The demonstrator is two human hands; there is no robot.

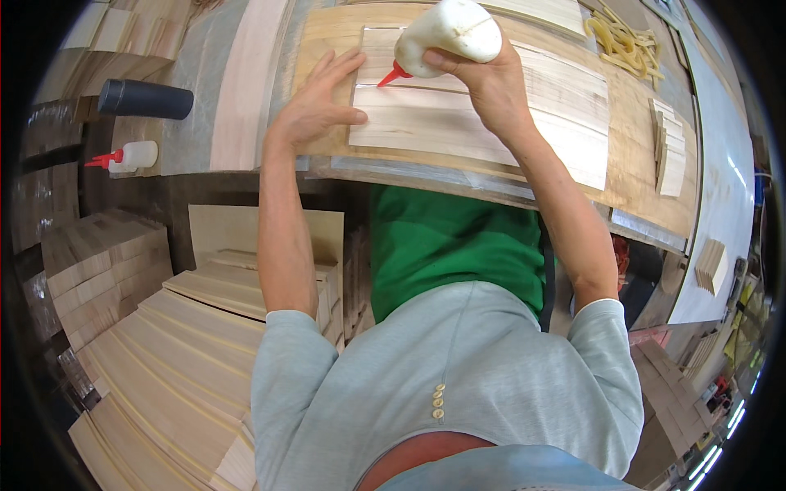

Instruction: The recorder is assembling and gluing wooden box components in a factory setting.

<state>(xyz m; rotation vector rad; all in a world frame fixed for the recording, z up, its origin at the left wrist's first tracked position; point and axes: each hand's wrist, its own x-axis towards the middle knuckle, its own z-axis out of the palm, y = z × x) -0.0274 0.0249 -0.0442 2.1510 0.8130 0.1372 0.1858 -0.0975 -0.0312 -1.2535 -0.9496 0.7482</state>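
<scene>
My right hand [495, 82] grips a white glue bottle [452, 34], tilted so its red nozzle [394, 74] points down and left. The nozzle tip is at the left end of a seam between pale wooden boards [483, 123] lying side by side on the workbench. Whether glue is flowing is too fine to make out. My left hand [321, 102] rests with spread fingers at the boards' left edge, its thumb and a fingertip touching it. Beneath the boards lies a larger tan wooden panel [323, 33].
A black cylinder [146, 98] and a smaller glue bottle [139, 155] with red tips are at the left. Yellow bands [624, 41] lie at the far right, near small wood strips [670, 147]. Stacked boards [188, 352] stand low on the left.
</scene>
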